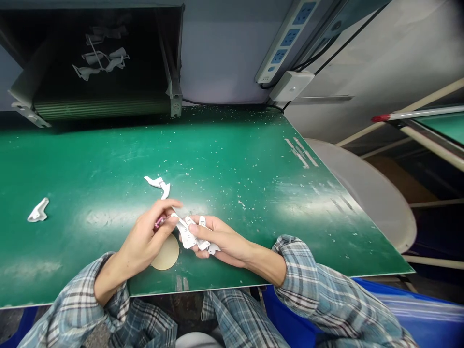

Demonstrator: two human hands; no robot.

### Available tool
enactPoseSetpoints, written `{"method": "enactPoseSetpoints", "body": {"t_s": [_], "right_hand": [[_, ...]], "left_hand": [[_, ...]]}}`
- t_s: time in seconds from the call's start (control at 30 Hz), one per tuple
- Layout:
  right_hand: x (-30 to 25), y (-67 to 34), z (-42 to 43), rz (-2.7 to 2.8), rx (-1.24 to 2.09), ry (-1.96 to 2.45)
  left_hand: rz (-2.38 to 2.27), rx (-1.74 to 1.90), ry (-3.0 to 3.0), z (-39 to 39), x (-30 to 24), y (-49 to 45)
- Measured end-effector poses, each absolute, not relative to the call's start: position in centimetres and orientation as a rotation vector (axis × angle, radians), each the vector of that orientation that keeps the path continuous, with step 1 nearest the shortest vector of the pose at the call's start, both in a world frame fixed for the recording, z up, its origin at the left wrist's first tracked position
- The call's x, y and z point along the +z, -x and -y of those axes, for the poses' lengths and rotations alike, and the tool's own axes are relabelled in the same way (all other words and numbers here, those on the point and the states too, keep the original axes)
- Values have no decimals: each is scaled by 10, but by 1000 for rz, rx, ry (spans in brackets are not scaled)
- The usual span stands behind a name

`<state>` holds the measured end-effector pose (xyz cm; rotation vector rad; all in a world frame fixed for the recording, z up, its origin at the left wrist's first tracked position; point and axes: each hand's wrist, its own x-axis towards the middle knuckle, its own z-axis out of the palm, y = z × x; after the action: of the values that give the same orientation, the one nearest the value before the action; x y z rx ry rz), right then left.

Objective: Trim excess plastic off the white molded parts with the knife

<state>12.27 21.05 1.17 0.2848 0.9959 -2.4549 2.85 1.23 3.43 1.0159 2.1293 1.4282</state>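
Note:
In front of me, my right hand [221,237] is closed around several white molded plastic parts [187,236], which fan out past its thumb. Beside it, my left hand [147,237] has its thumb and fingers curled round a small pink object [159,222], mostly hidden by the fingers. Its fingertips meet the upper end of the nearest white part. Just beyond my left hand, a joined white plastic piece [165,187] lies on the green table [224,159]. Under the left wrist lies a round beige disc [166,255], partly covered.
A single white part [38,210] rests at the far left. Behind the table, a dark conveyor belt [101,106] carries more white parts [103,63]. A power strip [286,41] is fixed at the back. Right of the table are a round pale stool top [377,193] and a blue bin [416,314].

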Motion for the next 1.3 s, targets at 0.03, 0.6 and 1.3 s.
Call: {"method": "enactPoseSetpoints", "body": {"t_s": [0.03, 0.6, 1.3], "right_hand": [[11, -123, -211, -977, -2480, -286], [8, -122, -211, -938, -2621, -255], [8, -123, -210, -1009, -2579, -296]], "left_hand": [[-2128, 1448, -981, -11, 34, -29], [-2613, 1000, -1600, -13, 24, -31], [-2708, 734, -1654, -18, 28, -34]]}}
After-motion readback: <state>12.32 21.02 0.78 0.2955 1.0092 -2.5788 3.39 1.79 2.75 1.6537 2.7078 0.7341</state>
